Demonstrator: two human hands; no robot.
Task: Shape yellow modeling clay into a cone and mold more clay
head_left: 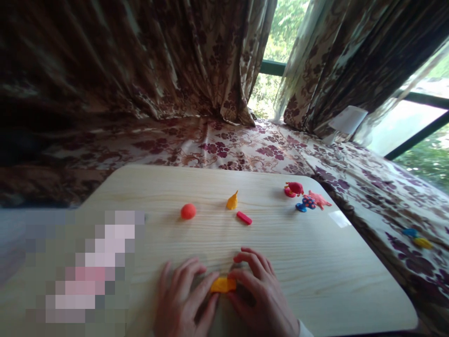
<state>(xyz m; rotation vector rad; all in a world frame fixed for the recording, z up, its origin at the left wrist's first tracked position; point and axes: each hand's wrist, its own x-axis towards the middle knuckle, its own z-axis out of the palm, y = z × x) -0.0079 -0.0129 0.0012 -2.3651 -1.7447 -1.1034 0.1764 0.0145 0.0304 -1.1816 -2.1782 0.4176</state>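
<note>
Low over the near part of the table, a short yellow-orange block of modelling clay [223, 284] is pinched at both ends. My left hand [185, 295] grips its left end between thumb and forefinger, the other fingers loosely curled. At the right end, the thumb and forefinger of my right hand [263, 290] close on it too. Beyond the hands lie a red clay stick [244, 218] and a yellow clay piece [232, 201] with a pointed tip. An orange clay ball [188, 211] sits to their left.
Several figures stand at the table's [168, 182] far right, among them a blue one with spots [306, 204] and a pink one [318, 200]. A blurred-out patch [94, 267] covers the left side. Blue and yellow pieces [423, 242] lie on flowered cloth; a white lamp [348, 119] stands behind.
</note>
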